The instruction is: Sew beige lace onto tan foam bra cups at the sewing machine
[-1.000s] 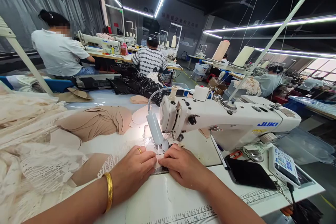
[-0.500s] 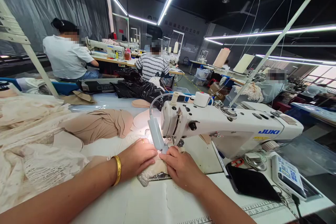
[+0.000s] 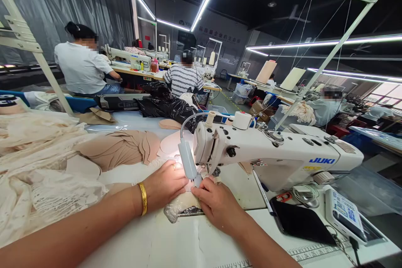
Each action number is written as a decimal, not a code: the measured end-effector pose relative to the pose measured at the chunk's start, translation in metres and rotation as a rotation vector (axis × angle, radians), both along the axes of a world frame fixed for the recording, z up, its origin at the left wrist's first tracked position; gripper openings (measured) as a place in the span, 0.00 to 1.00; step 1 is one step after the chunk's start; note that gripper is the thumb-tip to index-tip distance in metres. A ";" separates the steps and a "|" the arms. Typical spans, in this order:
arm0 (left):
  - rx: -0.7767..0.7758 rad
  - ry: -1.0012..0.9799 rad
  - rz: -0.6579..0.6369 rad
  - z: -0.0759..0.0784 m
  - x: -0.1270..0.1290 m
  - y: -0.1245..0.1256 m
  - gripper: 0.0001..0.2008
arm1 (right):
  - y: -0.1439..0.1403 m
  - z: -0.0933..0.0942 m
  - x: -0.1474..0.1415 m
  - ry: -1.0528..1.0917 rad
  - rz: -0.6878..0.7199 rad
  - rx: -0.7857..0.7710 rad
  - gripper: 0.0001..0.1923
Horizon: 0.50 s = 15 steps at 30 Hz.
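Note:
A white sewing machine [image 3: 276,150] stands across the table, its small grey lamp [image 3: 187,160] lighting the needle area. Pale fabric [image 3: 189,187] lies under the needle, mostly hidden by the lamp and my fingers. On its left side, my left hand [image 3: 168,186], with a gold bangle at the wrist, presses and grips the fabric, fingers together. My right hand [image 3: 218,203] is curled at the right of the needle, thumb and forefinger closed on the fabric edge. Below both hands, a clear plastic-wrapped patch [image 3: 174,210] covers part of the machine bed.
Cream lace fabric [image 3: 40,176] is heaped at the left, beside stacked beige cup-shaped pieces [image 3: 122,146]. A black phone [image 3: 301,221], a pen [image 3: 263,191] and a white device [image 3: 344,213] lie right. A thread stand [image 3: 329,58] rises behind. Co-workers sit at machines beyond.
The view has shifted slightly. My left hand has edged a little up and forward beside the needle, and the right fingers have curled in more tightly.

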<state>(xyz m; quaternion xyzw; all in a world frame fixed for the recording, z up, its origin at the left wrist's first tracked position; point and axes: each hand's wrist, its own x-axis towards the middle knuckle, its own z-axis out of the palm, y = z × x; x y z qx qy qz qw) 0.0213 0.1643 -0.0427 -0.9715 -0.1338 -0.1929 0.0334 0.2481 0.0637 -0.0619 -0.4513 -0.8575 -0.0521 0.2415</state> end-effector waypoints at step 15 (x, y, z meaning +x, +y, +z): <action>0.004 0.002 0.054 -0.008 0.000 0.011 0.11 | 0.000 -0.006 -0.001 0.027 -0.038 0.004 0.21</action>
